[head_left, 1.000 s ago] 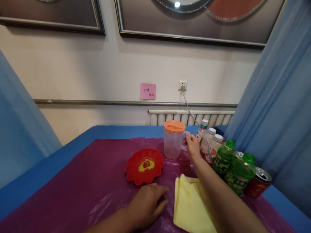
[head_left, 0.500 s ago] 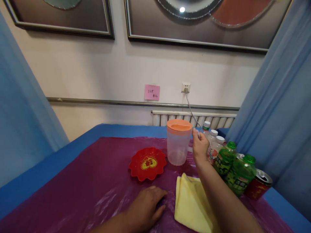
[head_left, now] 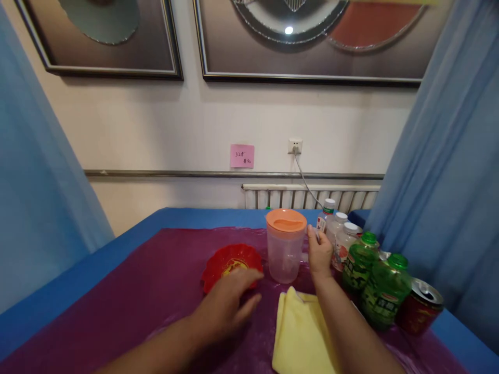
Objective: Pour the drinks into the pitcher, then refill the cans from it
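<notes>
Right hand (head_left: 320, 253) is gripping the jug (head_left: 284, 262) by its handle, right of the plate (head_left: 219, 264), while the empty, half-open left hand (head_left: 226, 301) is hovering by the plate, seemingly a holding step calling next for a level grip.

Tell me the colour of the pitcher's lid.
The lid is orange, set on a clear, colourless pitcher; it shows best in the current head view.
</notes>
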The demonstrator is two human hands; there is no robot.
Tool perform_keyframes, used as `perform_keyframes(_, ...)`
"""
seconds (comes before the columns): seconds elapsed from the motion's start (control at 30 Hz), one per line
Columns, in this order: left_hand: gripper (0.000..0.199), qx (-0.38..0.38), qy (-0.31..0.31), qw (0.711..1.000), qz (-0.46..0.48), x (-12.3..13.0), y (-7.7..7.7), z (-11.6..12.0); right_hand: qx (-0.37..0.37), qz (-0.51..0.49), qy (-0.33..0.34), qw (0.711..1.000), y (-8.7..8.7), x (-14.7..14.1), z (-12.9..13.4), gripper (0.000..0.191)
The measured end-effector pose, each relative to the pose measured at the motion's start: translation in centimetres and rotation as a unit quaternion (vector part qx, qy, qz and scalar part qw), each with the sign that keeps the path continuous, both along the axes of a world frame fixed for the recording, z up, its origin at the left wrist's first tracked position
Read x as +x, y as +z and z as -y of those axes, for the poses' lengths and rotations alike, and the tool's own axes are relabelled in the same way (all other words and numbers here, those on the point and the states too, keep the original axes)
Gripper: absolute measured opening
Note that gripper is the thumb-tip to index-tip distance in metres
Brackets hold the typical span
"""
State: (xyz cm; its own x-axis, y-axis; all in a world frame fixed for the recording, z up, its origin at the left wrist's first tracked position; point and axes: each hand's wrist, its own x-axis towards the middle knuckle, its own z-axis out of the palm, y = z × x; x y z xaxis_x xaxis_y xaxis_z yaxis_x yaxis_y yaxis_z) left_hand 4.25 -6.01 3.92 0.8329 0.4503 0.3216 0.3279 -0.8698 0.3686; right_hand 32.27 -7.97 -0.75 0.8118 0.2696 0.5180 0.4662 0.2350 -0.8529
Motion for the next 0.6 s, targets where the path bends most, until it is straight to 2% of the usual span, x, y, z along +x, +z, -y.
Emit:
perform_keyframes(0.13, 0.036, 0.101, -0.021, 0.994, 0.047, 5.8, 7.5, -3.6, 0.002, 0.012, 0.004, 1.0, 0.2, -0.4, -0.1, 0.059)
perform_keyframes(0.17, 0.035, 0.115, -0.021, 0.992, 0.038, 7.6, 9.1, -4.5, 0.001, 0.013, 0.002, 1.0, 0.3, -0.5, -0.1, 0.059)
perform_keyframes(0.23, 0.037, 0.123, -0.019, 0.991, -0.039, 11.0, 11.4, -6.4, 0.001, 0.015, 0.0, 1.0, 0.4, -0.6, -0.1, 0.058)
perform_keyframes(0.3, 0.034, 0.126, -0.038, 0.982, -0.134, 14.0, 12.6, -7.9, 0.0, 0.018, 0.0, 1.0, 0.4, -0.6, -0.1, 0.058)
perform_keyframes(0.4, 0.016, 0.127, -0.064, 0.971, -0.192, 16.8, 12.9, -9.3, -0.002, 0.022, 0.002, 1.0, 0.3, -0.5, -0.1, 0.056)
perform_keyframes(0.5, 0.005, 0.129, -0.082, 0.967, -0.204, 17.6, 12.7, -9.4, -0.005, 0.028, 0.004, 1.0, 0.2, -0.2, -0.2, 0.055)
perform_keyframes(0.6, 0.004, 0.123, -0.077, 0.973, -0.179, 17.4, 13.6, -9.2, -0.007, 0.035, 0.007, 0.999, 0.1, 0.0, -0.2, 0.055)
